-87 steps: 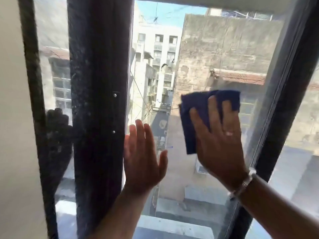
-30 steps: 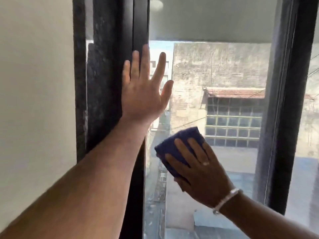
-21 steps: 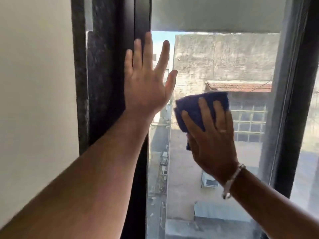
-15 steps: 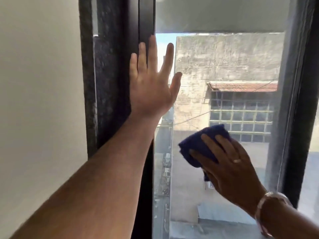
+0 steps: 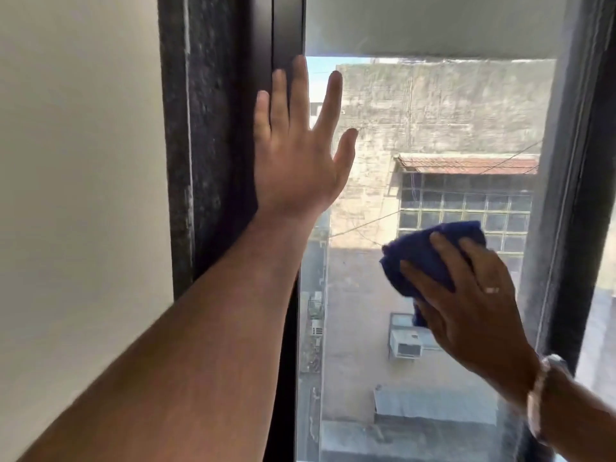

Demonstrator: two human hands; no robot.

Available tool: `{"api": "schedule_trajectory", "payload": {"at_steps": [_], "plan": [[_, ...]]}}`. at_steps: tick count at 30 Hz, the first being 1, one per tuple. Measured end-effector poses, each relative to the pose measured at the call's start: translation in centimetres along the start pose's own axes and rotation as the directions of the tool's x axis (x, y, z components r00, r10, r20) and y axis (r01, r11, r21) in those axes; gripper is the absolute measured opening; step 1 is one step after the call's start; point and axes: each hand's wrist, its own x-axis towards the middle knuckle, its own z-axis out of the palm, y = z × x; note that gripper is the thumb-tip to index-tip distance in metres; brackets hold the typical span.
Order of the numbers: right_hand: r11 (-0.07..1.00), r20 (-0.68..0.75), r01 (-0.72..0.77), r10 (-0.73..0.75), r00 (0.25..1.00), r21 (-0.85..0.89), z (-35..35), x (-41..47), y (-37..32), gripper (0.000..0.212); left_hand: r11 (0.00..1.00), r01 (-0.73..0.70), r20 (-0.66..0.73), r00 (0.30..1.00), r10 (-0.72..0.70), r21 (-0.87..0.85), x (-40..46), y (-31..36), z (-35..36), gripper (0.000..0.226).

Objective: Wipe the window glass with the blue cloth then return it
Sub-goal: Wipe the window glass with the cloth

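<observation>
The window glass [image 5: 433,128] fills the middle of the view between two dark frame posts. My right hand [image 5: 473,301] presses the bunched blue cloth [image 5: 423,258] flat against the glass at the right, fingers spread over it. A ring and a bracelet show on that hand and wrist. My left hand [image 5: 296,155] is open with fingers apart, its palm flat where the left frame post [image 5: 226,128] meets the glass, holding nothing.
A pale wall [image 5: 83,195] stands left of the frame. The right frame post [image 5: 573,195] runs down close beside the cloth. A grey blind or soffit [image 5: 433,25] covers the top of the pane. Buildings and a street lie outside.
My right hand has slid the cloth to the right across the glass, after moving up and down over the last second. My left hand has stayed flat at the left frame.
</observation>
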Motion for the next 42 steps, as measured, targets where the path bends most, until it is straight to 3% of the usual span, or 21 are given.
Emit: {"api": "schedule_trajectory", "payload": {"at_steps": [3, 4, 6, 8, 9, 11, 13, 15, 16, 18, 20, 22, 26, 31, 33, 36, 38, 40, 42], "plan": [[0.973, -0.081, -0.222, 0.226, 0.971, 0.057, 0.7, 3.7, -3.5, 0.051, 1.000, 0.007, -0.019, 1.000, -0.007, 0.017, 0.1, 0.0, 0.2, 0.064], [0.980, -0.065, -0.187, 0.191, 0.979, 0.065, 1.0, 3.7, -5.2, 0.054, 1.000, 0.001, -0.020, 1.000, -0.001, 0.012, 0.2, 0.0, 0.2, 0.064], [0.997, 0.006, 0.035, -0.035, 0.999, 0.062, 1.4, 1.6, -7.1, 0.060, 1.000, 0.001, -0.018, 1.000, -0.001, 0.009, 0.0, 0.0, 0.1, 0.063], [0.979, 0.055, 0.196, -0.199, 0.978, 0.061, 0.7, -0.7, -4.9, 0.064, 1.000, 0.004, -0.004, 1.000, -0.004, 0.003, -0.1, -0.1, 0.1, 0.064], [0.979, 0.054, 0.200, -0.202, 0.978, 0.044, 0.3, -1.2, -2.9, 0.066, 1.000, 0.003, 0.004, 1.000, -0.003, 0.002, -0.2, 0.0, 0.0, 0.064], [0.997, 0.032, 0.078, -0.077, 0.996, -0.010, -0.6, -0.2, 0.9, 0.063, 1.000, 0.000, 0.009, 1.000, 0.000, 0.004, -0.1, 0.1, 0.0, 0.064], [0.987, -0.045, -0.161, 0.161, 0.986, -0.010, -1.1, 3.5, 2.9, 0.049, 1.000, 0.011, 0.004, 1.000, -0.011, 0.000, 0.0, 0.1, -0.2, 0.063], [0.934, -0.101, -0.356, 0.358, 0.928, 0.042, -0.8, 7.5, 0.6, 0.048, 1.000, 0.014, 0.003, 1.000, -0.014, -0.006, -0.1, 0.0, -0.2, 0.063], [0.931, -0.088, -0.361, 0.365, 0.927, 0.056, -0.5, 8.5, -1.4, 0.050, 1.000, 0.012, 0.010, 1.000, -0.012, -0.006, -0.1, -0.1, -0.2, 0.063], [0.985, -0.039, -0.154, 0.157, 0.987, 0.074, 0.2, 7.0, -5.1, 0.053, 1.000, 0.006, 0.050, 0.999, -0.006, -0.009, -0.1, -0.2, -0.5, 0.065], [0.992, 0.026, 0.102, -0.104, 0.994, 0.072, 0.0, 2.6, -5.2, 0.054, 1.000, -0.011, 0.090, 0.996, 0.013, -0.021, -0.2, -0.1, -1.0, 0.069], [0.983, 0.082, 0.179, -0.182, 0.980, 0.041, -0.5, -1.4, -1.8, 0.057, 0.999, 0.002, 0.097, 0.995, 0.002, -0.042, -1.7, 0.0, -1.4, 0.073], [0.998, 0.077, -0.057, 0.058, 0.995, -0.010, -2.0, -0.7, 4.6, 0.055, 0.996, 0.093, 0.110, 0.990, -0.091, -0.011, -8.8, 0.4, -1.7, 0.076], [0.927, -0.038, -0.372, 0.374, 0.927, 0.035, -2.0, 9.2, 3.3, 0.053, 0.991, 0.113, 0.121, 0.985, -0.120, 0.069, -11.1, 0.6, -0.9, 0.070], [0.942, -0.023, -0.324, 0.327, 0.945, 0.085, -1.5, 9.3, 0.7, 0.054, 0.993, 0.098, 0.094, 0.990, -0.104, 0.066, -11.1, 0.2, -0.4, 0.070], [0.997, 0.026, 0.028, -0.030, 0.999, 0.072, -0.3, 2.7, -1.2, 0.053, 0.994, 0.082, 0.069, 0.994, -0.086, 0.066, -11.4, 0.0, 0.2, 0.069], [0.993, 0.088, 0.110, -0.112, 0.990, 0.028, -0.8, -0.6, 0.6, 0.053, 0.995, 0.077, 0.064, 0.995, -0.081, 0.068, -11.3, 0.1, 0.3, 0.069], [1.000, 0.064, 0.018, -0.018, 0.998, 0.000, -1.0, 0.2, 2.7, 0.053, 0.993, 0.082, 0.059, 0.994, -0.087, 0.085, -11.2, 0.1, 0.5, 0.069], [0.985, -0.018, -0.175, 0.175, 0.984, 0.006, -1.1, 4.8, 3.3, 0.051, 0.990, 0.092, 0.053, 0.994, -0.098, 0.105, -11.2, 0.0, 0.5, 0.069]]}}
